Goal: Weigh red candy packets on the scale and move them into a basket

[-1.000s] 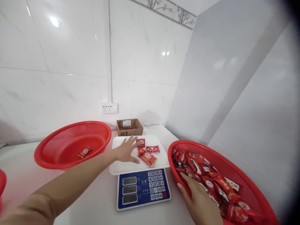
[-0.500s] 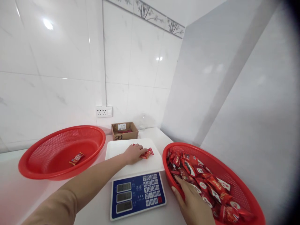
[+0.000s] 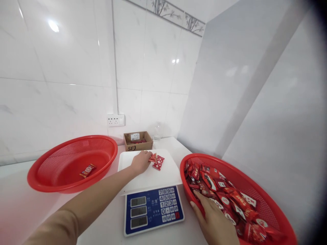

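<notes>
Left hand (image 3: 140, 162): grasping small red foil candy packets (image 3: 157, 160), loose a second ago.
Right hand (image 3: 217, 223): released, flat in red plastic basket (image 3: 265, 203).

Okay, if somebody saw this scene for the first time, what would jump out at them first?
The right red basket, heaped with small red packets, with the right hand resting flat on the pile. Then the blue-faced scale in the middle, where the left hand pinches a few packets on its white pan, and the left red basket holding one lone packet.
</notes>
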### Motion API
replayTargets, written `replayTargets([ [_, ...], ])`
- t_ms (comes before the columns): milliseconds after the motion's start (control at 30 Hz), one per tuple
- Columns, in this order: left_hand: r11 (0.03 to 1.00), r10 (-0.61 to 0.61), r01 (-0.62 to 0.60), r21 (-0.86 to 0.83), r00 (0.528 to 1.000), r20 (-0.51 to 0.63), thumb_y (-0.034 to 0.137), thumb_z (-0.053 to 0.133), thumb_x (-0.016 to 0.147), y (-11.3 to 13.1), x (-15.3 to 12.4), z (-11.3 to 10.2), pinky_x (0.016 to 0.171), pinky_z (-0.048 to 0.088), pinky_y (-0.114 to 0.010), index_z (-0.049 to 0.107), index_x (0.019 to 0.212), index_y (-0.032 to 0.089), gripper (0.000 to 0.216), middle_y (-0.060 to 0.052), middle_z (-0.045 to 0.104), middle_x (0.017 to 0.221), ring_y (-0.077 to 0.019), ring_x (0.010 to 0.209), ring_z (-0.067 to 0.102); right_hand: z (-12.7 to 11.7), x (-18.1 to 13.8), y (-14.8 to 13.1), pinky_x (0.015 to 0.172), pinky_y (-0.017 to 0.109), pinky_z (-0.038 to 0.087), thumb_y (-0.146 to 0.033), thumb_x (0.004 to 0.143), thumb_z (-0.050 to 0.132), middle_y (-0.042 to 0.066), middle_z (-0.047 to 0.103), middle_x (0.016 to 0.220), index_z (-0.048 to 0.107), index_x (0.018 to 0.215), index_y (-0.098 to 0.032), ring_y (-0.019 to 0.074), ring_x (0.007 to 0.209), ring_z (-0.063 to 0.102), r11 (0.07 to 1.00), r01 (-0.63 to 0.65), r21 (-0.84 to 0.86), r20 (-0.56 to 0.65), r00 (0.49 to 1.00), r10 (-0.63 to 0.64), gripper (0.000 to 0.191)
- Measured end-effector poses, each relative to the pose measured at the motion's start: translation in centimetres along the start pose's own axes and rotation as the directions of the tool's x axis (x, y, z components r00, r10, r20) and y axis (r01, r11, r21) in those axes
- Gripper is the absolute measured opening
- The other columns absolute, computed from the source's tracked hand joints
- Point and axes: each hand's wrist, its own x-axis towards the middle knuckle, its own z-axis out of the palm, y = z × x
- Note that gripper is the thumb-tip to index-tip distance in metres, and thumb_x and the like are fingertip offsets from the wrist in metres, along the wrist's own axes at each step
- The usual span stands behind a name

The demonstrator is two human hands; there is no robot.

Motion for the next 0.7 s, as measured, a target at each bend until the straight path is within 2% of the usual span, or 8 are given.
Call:
replayTargets([
  [300,0.997,-0.034,0.024,0.076,0.991,0.128,0.035,0.053,0.087,3.5,2.4,0.5,0.083,0.049,-0.042,0.055,0.111,0.017,0.03,-0.008,0.058,0.114,-0.0201,0.098,0.058,-0.8,0.1,-0.6,0.083,0.037,0.051,-0.046,0.088,0.034,0.006,0.06,0.123,0.056,0.123,-0.024,0.0236,0.109,0.058,1.0,-0.021,-0.012,0.033,0.999,0.021,0.046],
  [433,0.996,-0.038,0.022,0.089,0.983,0.18,0.033,0.053,0.087,3.9,2.4,0.3,0.081,0.05,-0.041,0.055,0.112,0.017,0.03,-0.008,0.057,0.114,-0.0195,0.097,0.058,-0.8,0.0,-0.7,0.083,0.037,0.051,-0.046,0.088,0.034,0.006,0.06,0.123,0.057,0.122,-0.024,0.0234,0.11,0.057,1.0,-0.016,-0.01,0.044,0.999,0.016,0.046],
  [567,0.996,-0.035,0.02,0.086,0.985,0.172,0.033,0.053,0.087,2.8,1.1,-0.7,0.08,0.05,-0.04,0.056,0.11,0.017,0.028,-0.007,0.058,0.113,-0.0187,0.095,0.058,-0.4,0.0,-0.4,0.082,0.036,0.051,-0.046,0.089,0.034,0.006,0.061,0.121,0.056,0.122,-0.025,0.0233,0.107,0.059,1.0,-0.005,-0.014,0.003,1.0,0.005,0.045],
  [700,0.993,-0.089,0.085,0.088,0.995,0.049,0.032,0.055,0.084,-0.6,-1.3,-3.5,0.081,0.048,-0.037,0.057,0.104,0.018,0.025,-0.007,0.059,0.111,-0.0218,0.103,0.055,-0.2,-0.2,-0.3,0.081,0.036,0.052,-0.044,0.089,0.034,0.006,0.063,0.119,0.057,0.121,-0.025,0.0232,0.104,0.06,1.0,0.009,-0.025,-0.018,1.0,-0.01,0.044],
])
